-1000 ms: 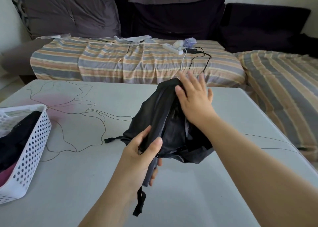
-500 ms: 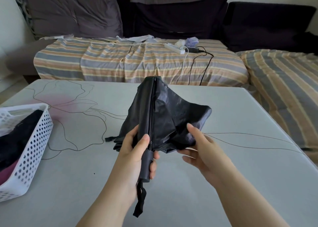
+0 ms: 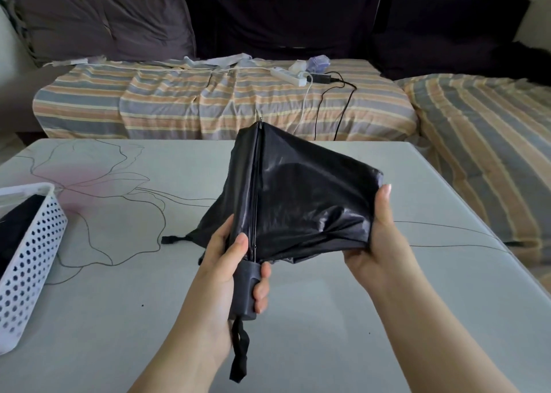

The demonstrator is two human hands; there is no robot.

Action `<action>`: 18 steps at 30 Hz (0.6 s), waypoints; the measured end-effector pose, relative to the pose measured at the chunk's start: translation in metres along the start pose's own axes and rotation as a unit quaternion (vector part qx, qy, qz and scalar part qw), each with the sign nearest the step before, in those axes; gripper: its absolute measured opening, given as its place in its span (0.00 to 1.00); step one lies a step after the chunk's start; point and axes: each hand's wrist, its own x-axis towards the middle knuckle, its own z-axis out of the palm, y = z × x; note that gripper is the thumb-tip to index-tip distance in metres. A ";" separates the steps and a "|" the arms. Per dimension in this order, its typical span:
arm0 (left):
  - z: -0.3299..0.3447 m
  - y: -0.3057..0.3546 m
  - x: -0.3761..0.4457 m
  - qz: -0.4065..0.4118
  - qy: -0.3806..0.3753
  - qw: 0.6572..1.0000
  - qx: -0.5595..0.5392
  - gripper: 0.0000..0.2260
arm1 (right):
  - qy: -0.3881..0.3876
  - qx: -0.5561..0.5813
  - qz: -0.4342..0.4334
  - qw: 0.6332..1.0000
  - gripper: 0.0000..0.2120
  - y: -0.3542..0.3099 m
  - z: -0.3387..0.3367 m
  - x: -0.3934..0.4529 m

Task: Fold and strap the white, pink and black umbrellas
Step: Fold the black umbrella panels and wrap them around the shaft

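My left hand (image 3: 231, 261): I grip the dark grey handle (image 3: 247, 291) of the black umbrella (image 3: 292, 202), thumb laid along the shaft, fingers curled round from behind.
My right hand (image 3: 377, 243): I hold the outer edge of the canopy, fingers upright against the fabric, and draw one panel out to the right.
Black umbrella: held above the table (image 3: 328, 348), tip pointing away from me, canopy collapsed but loose, not yet wrapped.
Wrist loop (image 3: 239, 354): hangs from the handle's end below my left hand.
Closing strap (image 3: 173, 239): sticks out to the left from the canopy's hem, low by the tabletop.
Basket (image 3: 32, 261): white, perforated, at the table's left edge; something dark lies inside, possibly another umbrella, I cannot tell.
Beyond the table: a sofa under a striped cover (image 3: 185, 106), with a white power strip (image 3: 287, 76) on it.
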 end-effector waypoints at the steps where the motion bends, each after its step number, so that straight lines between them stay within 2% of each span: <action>1: 0.000 -0.001 0.000 0.000 0.003 1.000 0.000 0.15 | 0.021 -0.046 -0.023 0.998 0.25 0.002 -0.002 -0.001; 3: -0.001 -0.001 0.001 0.006 0.022 1.000 -0.001 0.14 | 0.050 -0.138 -0.086 0.985 0.19 0.007 -0.005 -0.006; 4: -0.001 -0.001 0.002 0.010 0.033 0.999 -0.002 0.13 | 0.028 -0.165 -0.116 0.979 0.17 0.010 -0.005 -0.010; 7: 0.000 -0.001 0.003 0.019 0.056 0.998 -0.001 0.12 | -0.095 -0.263 -0.145 0.949 0.31 0.021 -0.001 -0.023; 8: 0.001 -0.001 0.003 0.019 0.058 0.998 0.002 0.12 | -0.104 -0.312 -0.152 0.932 0.34 0.024 0.000 -0.025; 10: 0.003 -0.002 0.002 0.016 0.058 0.998 0.010 0.11 | -0.068 -0.388 -0.173 0.903 0.33 0.030 0.000 -0.022; 12: 0.005 -0.004 0.000 0.012 0.050 0.998 0.023 0.12 | -0.036 -0.412 -0.188 0.891 0.31 0.030 0.001 -0.017; 15: 0.007 -0.007 -0.002 0.013 0.047 0.997 0.051 0.12 | -0.030 -0.355 -0.162 0.920 0.29 0.023 0.003 -0.012; 18: 0.007 -0.009 0.000 0.021 0.059 0.996 0.069 0.13 | -0.063 -0.295 -0.102 0.948 0.23 0.014 0.002 -0.009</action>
